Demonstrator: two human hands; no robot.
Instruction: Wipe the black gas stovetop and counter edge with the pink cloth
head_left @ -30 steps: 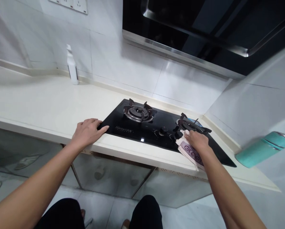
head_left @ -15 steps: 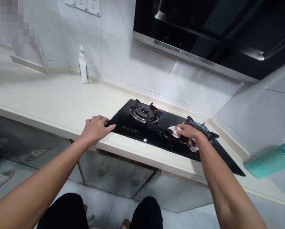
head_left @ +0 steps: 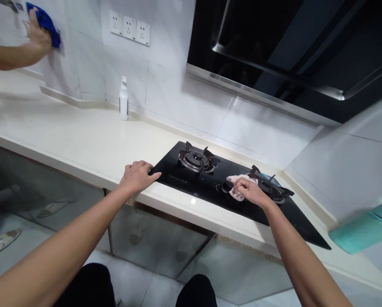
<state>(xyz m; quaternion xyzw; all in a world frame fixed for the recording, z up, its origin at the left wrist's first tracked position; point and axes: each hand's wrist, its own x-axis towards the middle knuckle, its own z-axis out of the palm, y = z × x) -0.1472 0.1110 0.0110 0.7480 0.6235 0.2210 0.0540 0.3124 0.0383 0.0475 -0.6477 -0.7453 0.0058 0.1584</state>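
My right hand (head_left: 247, 190) is closed on a pale pinkish cloth (head_left: 237, 192), bunched against the black glass gas stove (head_left: 206, 183) beside a black control knob (head_left: 227, 186). Part of the cloth spreads behind my fingers toward the right burner (head_left: 272, 187). At the stove's front left corner, my left hand (head_left: 138, 175) rests on the counter edge with fingers spread, thumb touching the glass. The left burner (head_left: 197, 160) stands behind, with its dark pan supports in place.
A white spray bottle (head_left: 123, 100) stands against the wall. At upper left another person's hand (head_left: 39, 36) presses a blue cloth (head_left: 47, 23) to the wall. A black range hood (head_left: 274, 55) overhangs the stove. A teal container (head_left: 363, 230) sits at the right.
The view has shifted, bringing another person's arm and blue cloth into sight. My right hand has curled more tightly around the cloth, which now bunches by the knob. My left hand stays put.
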